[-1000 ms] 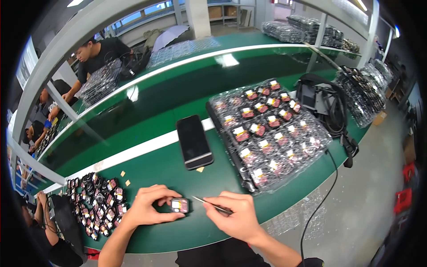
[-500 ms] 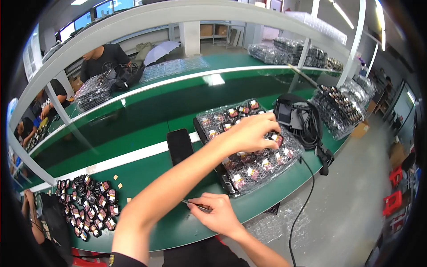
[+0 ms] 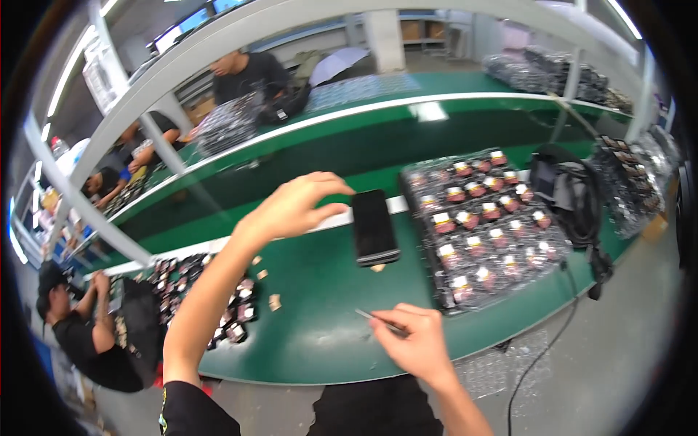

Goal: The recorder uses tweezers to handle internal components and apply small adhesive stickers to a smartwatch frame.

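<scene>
Vs half a second ago: left hand (image 3: 302, 207) has been pulled back from over the tray (image 3: 422, 231) and is now held just beside the phone's left edge; contact can't be confirmed. It's released, fingers bent, thumb spread away from them. Module pinched there one second ago is gone from the grip. Tool (image 3: 365, 315) is still gripped between thumb and fingers of the right hand (image 3: 414, 338), over the front of the bench (image 3: 313, 327). Phone (image 3: 374, 227) and tray modules (image 3: 491, 212) are fully uncovered again; part of the loose pile (image 3: 243, 312) is now blocked by the left forearm (image 3: 200, 309). Camera has been swung left, so everything is seen further right.

Tool looks thin, metallic, tip pointed up-left, rear mostly covered by the hand. Modules are small, dark and boxy, topped with white, yellow and reddish patches, seated in rows in the clear-and-black tray. Phone is black, laid flat. Pale chips (image 3: 274, 301) are scattered beside the pile.
</scene>
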Motion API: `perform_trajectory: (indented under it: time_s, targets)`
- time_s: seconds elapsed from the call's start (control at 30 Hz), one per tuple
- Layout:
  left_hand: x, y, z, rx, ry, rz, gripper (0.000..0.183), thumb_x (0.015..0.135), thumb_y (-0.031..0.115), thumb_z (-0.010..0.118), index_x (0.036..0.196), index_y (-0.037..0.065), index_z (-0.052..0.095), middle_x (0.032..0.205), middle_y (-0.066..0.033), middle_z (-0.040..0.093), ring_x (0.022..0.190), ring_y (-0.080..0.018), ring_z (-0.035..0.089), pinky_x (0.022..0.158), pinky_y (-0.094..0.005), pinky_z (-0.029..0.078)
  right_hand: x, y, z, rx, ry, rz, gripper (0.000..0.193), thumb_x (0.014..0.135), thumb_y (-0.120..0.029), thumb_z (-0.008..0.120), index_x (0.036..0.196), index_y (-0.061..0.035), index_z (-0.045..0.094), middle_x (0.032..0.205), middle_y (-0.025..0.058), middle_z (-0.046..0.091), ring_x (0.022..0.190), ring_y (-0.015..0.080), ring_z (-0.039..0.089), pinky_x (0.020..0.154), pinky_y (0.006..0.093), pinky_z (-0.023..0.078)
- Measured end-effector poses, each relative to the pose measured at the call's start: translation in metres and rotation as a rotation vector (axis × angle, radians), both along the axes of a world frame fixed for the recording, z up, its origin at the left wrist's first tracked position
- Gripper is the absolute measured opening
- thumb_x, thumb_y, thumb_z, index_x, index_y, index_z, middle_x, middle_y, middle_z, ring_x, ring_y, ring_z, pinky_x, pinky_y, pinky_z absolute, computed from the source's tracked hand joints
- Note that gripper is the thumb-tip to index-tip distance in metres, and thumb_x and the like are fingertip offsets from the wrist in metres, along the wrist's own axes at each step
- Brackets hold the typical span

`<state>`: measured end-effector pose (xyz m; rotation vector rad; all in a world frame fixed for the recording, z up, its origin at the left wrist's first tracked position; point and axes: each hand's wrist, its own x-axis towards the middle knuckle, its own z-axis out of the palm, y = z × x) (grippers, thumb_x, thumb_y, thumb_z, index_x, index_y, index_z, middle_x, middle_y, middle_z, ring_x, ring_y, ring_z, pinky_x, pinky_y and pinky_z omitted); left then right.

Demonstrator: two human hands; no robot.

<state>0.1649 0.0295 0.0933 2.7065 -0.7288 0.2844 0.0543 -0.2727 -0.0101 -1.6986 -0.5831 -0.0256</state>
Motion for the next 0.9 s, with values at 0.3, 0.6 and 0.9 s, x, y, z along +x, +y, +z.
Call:
perform_trajectory:
  time_s: [0.3, 0.6, 0.9]
  targets:
    - [-0.160, 0.088, -0.002, 0.134, 0.298, 0.445, 0.055, 0.089, 0.037, 0.091, 0.130, 0.003, 0.078, 0.129, -0.0168, 0.075, 0.123, -0.0367, 0.070, 0.108, -0.0446, 0.055, -0.002, 0.002, 0.000, -0.075, -0.031, 0.077, 0.017, 0.090, -0.003, 0.085, 0.106, 0.0028, 0.084, 0.073, 0.0084, 0.069, 0.053, 0.0148, 0.060, 0.050, 0.0313, 0.044]
    - [-0.187, 0.086, -0.024, 0.049, 0.333, 0.472, 0.050, 0.089, 0.033, 0.091, 0.130, 0.006, 0.079, 0.123, -0.0124, 0.071, 0.115, -0.0342, 0.070, 0.103, -0.0454, 0.056, -0.002, 0.004, -0.006, -0.102, -0.035, 0.051, 0.016, 0.089, -0.002, 0.085, 0.105, 0.0020, 0.084, 0.071, 0.0068, 0.067, 0.051, 0.0134, 0.054, 0.048, 0.0305, 0.041]
    - [-0.170, 0.074, -0.039, -0.119, 0.232, 0.334, 0.063, 0.080, 0.011, 0.092, 0.139, 0.007, 0.074, 0.114, -0.0077, 0.076, 0.113, -0.0280, 0.069, 0.104, -0.0418, 0.054, -0.002, 0.008, -0.003, -0.115, -0.056, 0.021, 0.016, 0.088, 0.000, 0.086, 0.104, 0.0028, 0.084, 0.069, 0.0059, 0.067, 0.050, 0.0106, 0.053, 0.047, 0.0286, 0.038]
